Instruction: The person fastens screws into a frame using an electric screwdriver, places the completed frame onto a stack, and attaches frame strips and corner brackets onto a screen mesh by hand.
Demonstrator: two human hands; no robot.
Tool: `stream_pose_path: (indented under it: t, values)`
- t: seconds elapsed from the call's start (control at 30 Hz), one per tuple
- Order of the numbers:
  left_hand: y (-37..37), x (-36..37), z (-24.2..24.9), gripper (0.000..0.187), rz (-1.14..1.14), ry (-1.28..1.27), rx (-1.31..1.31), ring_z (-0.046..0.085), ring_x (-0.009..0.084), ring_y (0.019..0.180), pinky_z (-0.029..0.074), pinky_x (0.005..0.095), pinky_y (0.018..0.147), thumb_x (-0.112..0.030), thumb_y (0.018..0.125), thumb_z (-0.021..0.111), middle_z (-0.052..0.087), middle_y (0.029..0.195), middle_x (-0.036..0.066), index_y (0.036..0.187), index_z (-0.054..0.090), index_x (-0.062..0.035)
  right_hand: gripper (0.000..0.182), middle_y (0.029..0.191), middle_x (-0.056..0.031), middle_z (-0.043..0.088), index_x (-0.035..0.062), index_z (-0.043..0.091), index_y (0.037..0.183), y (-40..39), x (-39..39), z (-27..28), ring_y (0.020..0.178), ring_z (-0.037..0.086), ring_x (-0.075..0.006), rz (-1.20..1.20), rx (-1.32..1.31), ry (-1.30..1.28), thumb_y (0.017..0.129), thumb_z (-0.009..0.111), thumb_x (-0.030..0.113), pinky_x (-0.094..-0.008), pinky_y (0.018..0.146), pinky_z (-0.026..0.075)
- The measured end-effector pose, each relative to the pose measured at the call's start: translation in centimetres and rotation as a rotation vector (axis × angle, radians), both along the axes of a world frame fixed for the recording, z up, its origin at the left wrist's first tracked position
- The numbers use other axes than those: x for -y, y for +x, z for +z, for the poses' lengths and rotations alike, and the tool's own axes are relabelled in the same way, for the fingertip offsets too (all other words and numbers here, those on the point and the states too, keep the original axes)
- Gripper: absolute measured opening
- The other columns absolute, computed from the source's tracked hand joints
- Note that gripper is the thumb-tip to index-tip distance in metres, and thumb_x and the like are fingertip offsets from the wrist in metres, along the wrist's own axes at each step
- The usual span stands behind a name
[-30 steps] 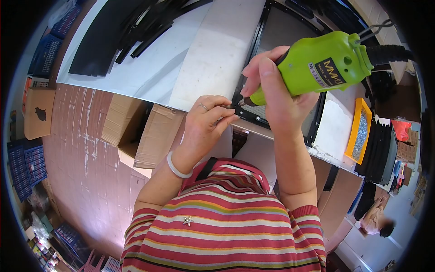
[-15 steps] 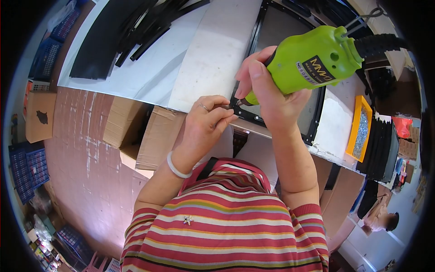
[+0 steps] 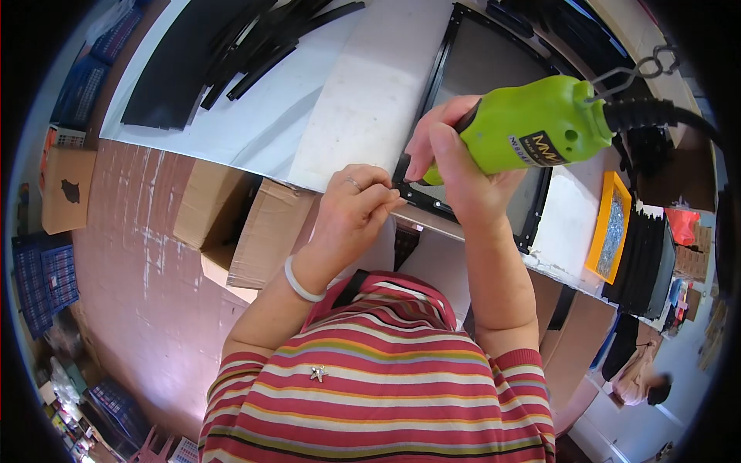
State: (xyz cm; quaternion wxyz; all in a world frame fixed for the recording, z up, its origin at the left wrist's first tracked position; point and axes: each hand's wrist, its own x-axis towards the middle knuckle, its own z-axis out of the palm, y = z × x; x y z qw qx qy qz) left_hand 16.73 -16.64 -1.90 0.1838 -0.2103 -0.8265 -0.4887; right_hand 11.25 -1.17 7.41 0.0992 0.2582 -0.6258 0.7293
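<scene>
My right hand (image 3: 471, 170) is wrapped round a green power screwdriver (image 3: 532, 127), which hangs from a metal hook and has a black cable. Its tip points down and left at the near left corner of a black frame (image 3: 436, 202) with grey mesh (image 3: 482, 65). Beside that corner, my left hand (image 3: 359, 202) has its thumb and forefinger pinched together. Whatever lies between those fingertips is too small to make out.
Black strips (image 3: 251, 65) and dark sheets (image 3: 166, 85) lie at the table's left. A yellow tray (image 3: 607, 228) of small metal parts stands right, beside stacked black pieces (image 3: 639, 258). Open cardboard boxes (image 3: 266, 231) stand below the table edge. Another person (image 3: 637, 378) is at the far right.
The screwdriver and my right hand have moved slightly down, with the tip closer to the frame corner. My left hand stays pinched near the corner. The view has shifted a little.
</scene>
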Motion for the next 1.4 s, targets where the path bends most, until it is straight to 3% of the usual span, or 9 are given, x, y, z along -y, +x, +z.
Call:
stream_pose_path:
  t: [0.23, 0.43, 0.67, 0.83, 1.0, 1.1, 1.2, 1.33, 1.4]
  values:
    - [-0.2, 0.2, 0.2, 0.016, -0.015, -0.029, -0.034, 0.063, 0.0271, 0.092, 0.048, 0.039, 0.081, -0.005, 0.079, 0.08, 0.064, 0.093, 0.006, 0.082, 0.065, -0.0045, 0.01, 0.079, -0.0191, 0.066, -0.0026, 0.057, 0.099, -0.7, 0.1, 0.2, 0.055, 0.062, -0.0173, 0.109, 0.079, -0.055, 0.091, 0.059, -0.008, -0.0288, 0.052, 0.053]
    - [-0.2, 0.4, 0.9, 0.017, -0.016, -0.024, -0.074, 0.063, 0.028, 0.094, 0.048, 0.0396, 0.081, -0.005, 0.078, 0.08, 0.064, 0.093, 0.006, 0.082, 0.064, -0.0048, 0.011, 0.073, -0.0129, 0.063, -0.0009, 0.055, 0.093, -0.7, 0.8, -0.5, 0.052, 0.058, -0.0131, 0.133, -0.015, 0.066, 0.086, 0.063, -0.004, -0.0249, 0.051, 0.05]
    - [0.0, 0.1, 0.1, 0.017, -0.011, -0.04, -0.105, 0.063, 0.0283, 0.095, 0.048, 0.0391, 0.082, -0.006, 0.078, 0.08, 0.065, 0.095, 0.006, 0.083, 0.063, -0.0045, 0.008, 0.076, -0.0144, 0.067, -0.0023, 0.058, 0.096, -0.9, -0.2, 0.6, 0.057, 0.063, -0.0169, 0.143, 0.121, 0.1, 0.089, 0.062, -0.001, -0.0267, 0.052, 0.051]
    - [-0.1, -0.1, -0.2, 0.015, -0.005, -0.046, -0.07, 0.063, 0.0283, 0.094, 0.048, 0.0398, 0.083, -0.006, 0.078, 0.08, 0.066, 0.095, 0.006, 0.081, 0.065, -0.0052, 0.005, 0.094, -0.0185, 0.074, -0.0025, 0.061, 0.099, -0.5, -2.3, 1.0, 0.07, 0.072, -0.0202, 0.038, 0.082, -0.235, 0.095, 0.063, -0.003, -0.031, 0.064, 0.06]
    - [-0.3, 0.0, 1.8, 0.014, -0.037, -0.118, -0.018, 0.062, 0.0292, 0.096, 0.048, 0.0402, 0.084, -0.009, 0.078, 0.081, 0.066, 0.097, 0.007, 0.086, 0.07, -0.005, 0.009, 0.089, -0.017, 0.073, -0.0033, 0.061, 0.099, 0.5, -7.2, 5.7, 0.064, 0.068, -0.0177, -0.162, -0.075, -0.215, 0.097, 0.063, 0.005, -0.0318, 0.061, 0.058]
    - [-1.3, -1.7, 3.3, 0.017, -0.04, -0.151, -0.001, 0.062, 0.0295, 0.098, 0.049, 0.0404, 0.085, -0.011, 0.079, 0.081, 0.066, 0.098, 0.009, 0.092, 0.073, -0.0045, 0.009, 0.086, -0.0128, 0.074, -0.0013, 0.065, 0.095, 1.2, -9.4, 5.9, 0.063, 0.067, -0.0163, -0.486, 0.01, -0.107, 0.094, 0.065, 0.007, -0.0265, 0.059, 0.053]
    - [-3.9, -5.2, 3.1, 0.018, -0.129, -0.168, -0.166, 0.061, 0.029, 0.092, 0.051, 0.0385, 0.08, -0.011, 0.081, 0.08, 0.066, 0.096, 0.01, 0.096, 0.075, -0.0026, 0.007, 0.085, -0.0122, 0.074, -0.0009, 0.066, 0.094, 1.9, -10.6, 4.6, 0.062, 0.067, -0.0153, -0.543, 0.068, -0.212, 0.094, 0.065, 0.006, -0.0246, 0.059, 0.052]
    - [-6.7, -9.2, 2.6, 0.016, -0.112, -0.329, -0.117, 0.062, 0.0294, 0.092, 0.052, 0.0384, 0.082, -0.016, 0.082, 0.079, 0.068, 0.094, 0.01, 0.091, 0.077, -0.0028, 0.009, 0.086, -0.0141, 0.071, -0.0002, 0.061, 0.098, 3.6, -11.7, 4.3, 0.063, 0.062, -0.0151, -0.608, 0.097, -0.103, 0.095, 0.064, 0.008, -0.0296, 0.063, 0.051]
    - [-7.3, -10.6, 2.2, 0.014, -0.108, -0.384, -0.116, 0.063, 0.0294, 0.092, 0.052, 0.038, 0.084, -0.017, 0.083, 0.078, 0.068, 0.092, 0.01, 0.083, 0.077, -0.0031, 0.006, 0.085, -0.012, 0.074, -0.0007, 0.067, 0.095, 4.0, -12.0, 4.2, 0.062, 0.067, -0.0134, -0.595, 0.055, -0.129, 0.093, 0.067, 0.005, -0.0241, 0.059, 0.052]
